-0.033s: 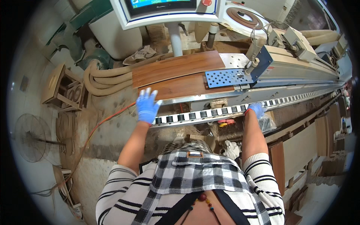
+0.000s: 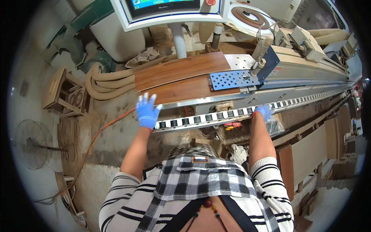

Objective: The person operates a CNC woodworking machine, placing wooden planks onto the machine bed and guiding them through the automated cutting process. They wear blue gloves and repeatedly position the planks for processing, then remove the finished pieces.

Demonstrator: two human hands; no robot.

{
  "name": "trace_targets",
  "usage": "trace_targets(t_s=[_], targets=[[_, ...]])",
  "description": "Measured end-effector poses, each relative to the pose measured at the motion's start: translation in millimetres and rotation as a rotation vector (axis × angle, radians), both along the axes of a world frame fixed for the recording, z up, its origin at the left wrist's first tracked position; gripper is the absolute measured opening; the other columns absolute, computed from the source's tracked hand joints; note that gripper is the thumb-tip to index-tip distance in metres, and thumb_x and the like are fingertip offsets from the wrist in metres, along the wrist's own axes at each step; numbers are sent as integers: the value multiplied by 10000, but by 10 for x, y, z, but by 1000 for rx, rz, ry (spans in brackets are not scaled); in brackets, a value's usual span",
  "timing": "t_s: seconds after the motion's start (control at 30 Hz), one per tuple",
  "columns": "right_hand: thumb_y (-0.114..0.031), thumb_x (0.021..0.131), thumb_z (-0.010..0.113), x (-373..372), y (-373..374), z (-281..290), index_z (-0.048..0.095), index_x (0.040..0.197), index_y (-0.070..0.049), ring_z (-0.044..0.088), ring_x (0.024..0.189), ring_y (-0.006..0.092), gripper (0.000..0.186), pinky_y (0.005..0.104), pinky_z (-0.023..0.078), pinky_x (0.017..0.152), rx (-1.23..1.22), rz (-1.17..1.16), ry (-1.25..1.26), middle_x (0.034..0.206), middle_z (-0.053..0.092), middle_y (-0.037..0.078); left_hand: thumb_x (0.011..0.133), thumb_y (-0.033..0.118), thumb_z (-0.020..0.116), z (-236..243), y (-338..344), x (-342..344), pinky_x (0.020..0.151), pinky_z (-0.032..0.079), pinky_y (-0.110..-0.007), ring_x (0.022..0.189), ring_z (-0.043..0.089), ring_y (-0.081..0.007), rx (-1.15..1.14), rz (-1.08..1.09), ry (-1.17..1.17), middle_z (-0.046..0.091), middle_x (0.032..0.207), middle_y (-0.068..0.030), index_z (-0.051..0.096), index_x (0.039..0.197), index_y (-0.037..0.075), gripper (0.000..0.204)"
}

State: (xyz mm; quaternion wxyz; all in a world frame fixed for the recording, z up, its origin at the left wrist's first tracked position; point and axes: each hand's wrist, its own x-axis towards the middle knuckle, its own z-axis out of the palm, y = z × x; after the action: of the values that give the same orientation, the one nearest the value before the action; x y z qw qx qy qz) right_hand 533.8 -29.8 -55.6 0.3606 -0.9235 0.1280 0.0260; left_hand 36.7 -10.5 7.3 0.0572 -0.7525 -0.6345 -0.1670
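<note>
My left hand (image 2: 147, 113), in a blue glove with pale fingertips, is spread open by the left end of the roller rail (image 2: 203, 121). Its fingers reach up toward the left corner of a brown wood-grain board (image 2: 177, 92); whether they touch it I cannot tell. A second wood-grain board (image 2: 181, 69) lies behind the first on the machine bed. My right hand (image 2: 263, 112), gloved the same way, sits further right on the rail, its fingers bent over it and partly hidden. The blue perforated plate (image 2: 232, 80) lies over the boards' right end.
A control screen (image 2: 166, 5) with a red button stands above the boards. The long machine beam (image 2: 305, 73) runs off to the right. Ribbed hoses (image 2: 110, 83), a wooden stool (image 2: 65, 92) and a fan (image 2: 33, 143) are at left. An orange hose (image 2: 102, 129) crosses the floor.
My left hand has shifted slightly to the left, and the whole view has moved a little. My right hand remains on the rail.
</note>
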Motion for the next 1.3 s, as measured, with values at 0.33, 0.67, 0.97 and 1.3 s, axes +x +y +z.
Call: trace_targets(t_s=[0.33, 0.67, 0.97, 1.3], targets=[[-423, 932, 438, -181, -31, 265, 392, 1345, -87, 525, 1126, 376, 534, 472, 443, 922, 102, 52, 92, 1269, 495, 197, 791, 355, 699, -252, 64, -411, 1080, 297, -419, 1289, 389, -361, -122, 125, -359, 436, 1391, -204, 603, 1249, 195, 495], [-384, 925, 469, -193, -50, 348, 403, 1341, -75, 499, 1149, 357, 522, 465, 436, 935, 124, 75, 126, 1281, 475, 179, 783, 390, 693, -246, 102, -183, 1100, 239, -443, 1282, 398, -347, -128, 128, -295, 468, 1364, -203, 644, 1198, 217, 452], [-397, 930, 451, -134, -28, 237, 369, 1375, -86, 504, 1142, 356, 549, 466, 440, 925, 101, 86, 129, 1289, 460, 183, 773, 380, 701, -95, 88, 218, 1109, 225, -449, 1275, 411, -326, -160, 146, -245, 470, 1360, -202, 661, 1166, 246, 417], [-426, 949, 392, -171, -20, 276, 331, 1409, -99, 503, 1158, 359, 568, 464, 438, 935, 97, 70, 117, 1310, 461, 188, 765, 359, 705, -92, 74, 435, 1073, 273, -455, 1214, 453, -365, -74, 87, -234, 501, 1311, -228, 680, 1124, 236, 380]])
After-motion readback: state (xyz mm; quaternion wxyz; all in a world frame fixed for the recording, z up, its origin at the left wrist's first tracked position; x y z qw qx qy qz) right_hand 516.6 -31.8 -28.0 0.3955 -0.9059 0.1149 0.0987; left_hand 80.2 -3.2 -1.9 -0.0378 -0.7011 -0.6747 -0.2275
